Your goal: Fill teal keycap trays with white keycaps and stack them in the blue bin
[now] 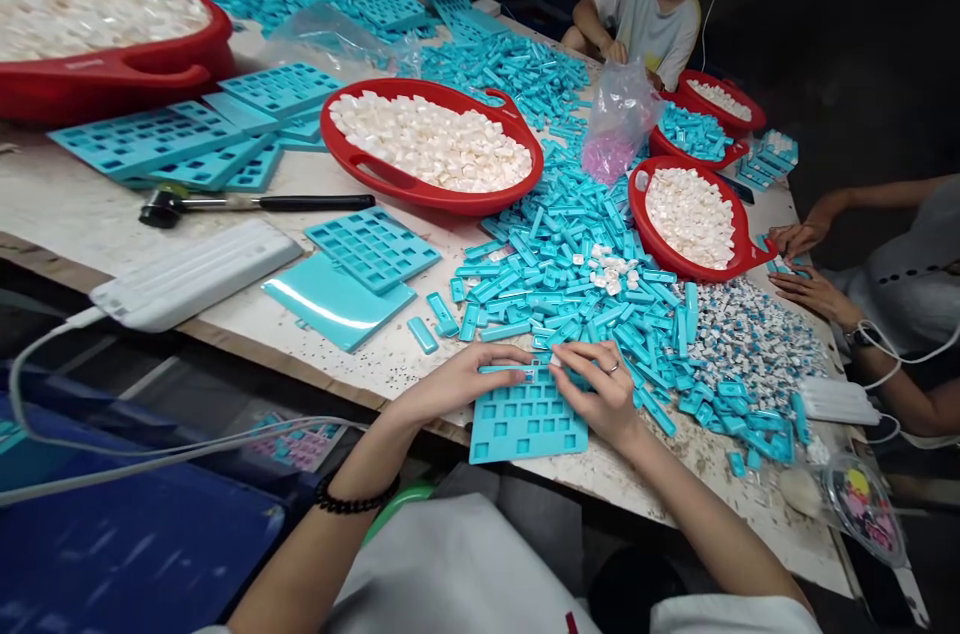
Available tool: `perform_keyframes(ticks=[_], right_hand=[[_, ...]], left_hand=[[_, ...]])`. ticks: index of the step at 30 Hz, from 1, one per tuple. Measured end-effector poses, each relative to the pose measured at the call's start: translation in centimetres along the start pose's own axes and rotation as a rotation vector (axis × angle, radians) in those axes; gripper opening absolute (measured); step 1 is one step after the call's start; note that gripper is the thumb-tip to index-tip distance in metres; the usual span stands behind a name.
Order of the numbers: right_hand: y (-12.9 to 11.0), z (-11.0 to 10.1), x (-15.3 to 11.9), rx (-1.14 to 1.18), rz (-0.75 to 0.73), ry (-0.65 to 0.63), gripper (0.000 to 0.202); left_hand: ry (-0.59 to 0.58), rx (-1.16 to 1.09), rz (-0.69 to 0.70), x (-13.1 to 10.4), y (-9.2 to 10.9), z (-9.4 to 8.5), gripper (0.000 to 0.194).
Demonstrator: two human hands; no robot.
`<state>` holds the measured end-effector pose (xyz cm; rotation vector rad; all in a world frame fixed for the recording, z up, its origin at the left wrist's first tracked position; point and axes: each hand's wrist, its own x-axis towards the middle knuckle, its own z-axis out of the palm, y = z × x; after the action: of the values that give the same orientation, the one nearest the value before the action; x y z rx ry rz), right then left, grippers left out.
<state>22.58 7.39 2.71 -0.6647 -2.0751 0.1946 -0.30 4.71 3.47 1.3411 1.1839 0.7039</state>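
Note:
A turquoise plate [525, 419] with rows of square openings lies at the table's front edge. My left hand [469, 376] is at the plate's upper left, thumb and forefinger closed on its top edge. My right hand [600, 389], with a ring on one finger, is at the upper right, its fingertips pinched on a small white piece [555, 360] near the plate's top edge. Just beyond both hands lies a heap of turquoise bars [555, 264], with a few white pieces [611, 269] on top.
Red baskets of white pieces [435, 206] [697, 269] stand beyond. To the left are a mallet [277, 203], a white power strip [199, 276] and stacked turquoise plates [337, 299]. Small parts [750, 334] lie right. A person [645, 14] sits across; another person's hands [810, 289] work at right.

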Motion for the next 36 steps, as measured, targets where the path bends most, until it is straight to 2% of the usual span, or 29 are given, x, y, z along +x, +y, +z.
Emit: perform_keyframes(ticks=[5, 9, 16, 22, 26, 29, 36], right_hand=[[-1.6, 0.7, 0.0, 0.131, 0.154, -0.095, 0.019], [-1.9, 1.4, -0.3, 0.184, 0.254, -0.163, 0.015], [-1.9, 1.6, -0.3, 0.217, 0.216, -0.139, 0.017], [-1.8, 1.6, -0.3, 0.182, 0.222, -0.206, 0.014], [-1.7, 1.7, -0.5, 0.185, 0.226, -0.213, 0.012], [-1.6, 1.8, -0.6, 0.18, 0.224, -0.212, 0.011], [-1.5, 1.9, -0.6, 0.169, 0.24, -0.214, 0.011]], left_hand=[[0.012, -0.044, 0.043, 0.2, -0.6, -0.1, 0.033], [0.037, -0.051, 0.032, 0.2, -0.4, 0.1, 0.033], [0.081, -0.07, -0.042, -0.1, 0.3, 0.3, 0.032], [-0.077, -0.058, 0.031, 0.1, 0.6, 0.2, 0.034], [-0.062, -0.03, -0.013, 0.2, 0.6, 0.4, 0.038], [-0.075, -0.052, 0.0, 0.2, 0.6, 0.5, 0.037], [-0.013, -0.059, 0.008, 0.3, 0.6, 1.0, 0.037]])
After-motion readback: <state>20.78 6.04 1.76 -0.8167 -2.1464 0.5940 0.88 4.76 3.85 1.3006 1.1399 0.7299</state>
